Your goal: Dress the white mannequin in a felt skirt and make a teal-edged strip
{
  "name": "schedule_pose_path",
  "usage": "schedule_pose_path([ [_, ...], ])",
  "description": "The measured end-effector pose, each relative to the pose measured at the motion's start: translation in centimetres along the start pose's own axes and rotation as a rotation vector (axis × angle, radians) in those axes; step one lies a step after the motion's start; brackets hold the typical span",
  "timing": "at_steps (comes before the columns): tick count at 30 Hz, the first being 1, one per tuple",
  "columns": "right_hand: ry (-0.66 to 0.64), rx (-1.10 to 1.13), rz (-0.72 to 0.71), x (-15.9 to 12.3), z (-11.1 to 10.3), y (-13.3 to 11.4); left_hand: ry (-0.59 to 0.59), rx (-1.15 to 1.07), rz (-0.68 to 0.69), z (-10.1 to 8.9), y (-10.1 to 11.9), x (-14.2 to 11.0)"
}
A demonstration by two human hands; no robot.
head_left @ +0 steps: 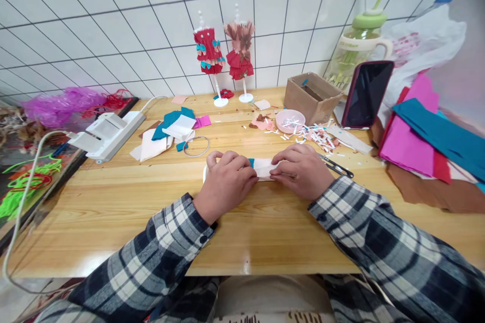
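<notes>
A pale strip of crepe paper [263, 168] lies between my two hands, low over the wooden table, with a bit of teal at its left end. My left hand [226, 185] has its fingers curled down on the left end, thumb and fingertips pinching it. The right end is pinched by the fingertips of my right hand [303, 170]. Part of a white rounded edge [205, 173] peeks out beside my left hand; the rest is hidden. A slim black tool [339, 166] lies just right of my right hand.
Paper scraps [178, 127] and a metal ring [196, 146] lie left. Behind stand two dress forms [206, 50] in paper dresses. Right are a pink dish [290, 121], white clippings, a cardboard box [312, 98], a phone [367, 93], a jug [359, 43] and coloured paper [411, 131]. A power strip [113, 136] sits left.
</notes>
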State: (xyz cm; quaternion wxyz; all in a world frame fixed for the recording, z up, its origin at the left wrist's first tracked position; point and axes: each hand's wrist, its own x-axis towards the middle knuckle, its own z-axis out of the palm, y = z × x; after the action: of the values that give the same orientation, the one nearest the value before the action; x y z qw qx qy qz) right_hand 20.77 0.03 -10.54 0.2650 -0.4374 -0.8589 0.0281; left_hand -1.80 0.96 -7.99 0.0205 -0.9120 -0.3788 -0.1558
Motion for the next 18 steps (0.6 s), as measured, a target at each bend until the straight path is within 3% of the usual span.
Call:
schedule_pose_path([
  [5, -0.084, 0.037, 0.118, -0.6, -1.2, 1.7, -0.030, -0.004, -0.047, -1.3, -0.3, 0.0],
  [12, -0.215, 0.049, 0.171, -1.8, -1.3, 3.3, -0.249, 0.009, -0.111, -3.1, -4.9, -0.9],
  [15, -0.159, 0.037, 0.115, -1.1, -2.5, 3.5, -0.192, 0.021, -0.085, -3.1, -5.1, -0.7],
  [18, 0.040, -0.005, 0.045, 0.7, -5.8, 3.3, -0.100, -0.068, -0.104, -3.3, -4.8, 0.5],
])
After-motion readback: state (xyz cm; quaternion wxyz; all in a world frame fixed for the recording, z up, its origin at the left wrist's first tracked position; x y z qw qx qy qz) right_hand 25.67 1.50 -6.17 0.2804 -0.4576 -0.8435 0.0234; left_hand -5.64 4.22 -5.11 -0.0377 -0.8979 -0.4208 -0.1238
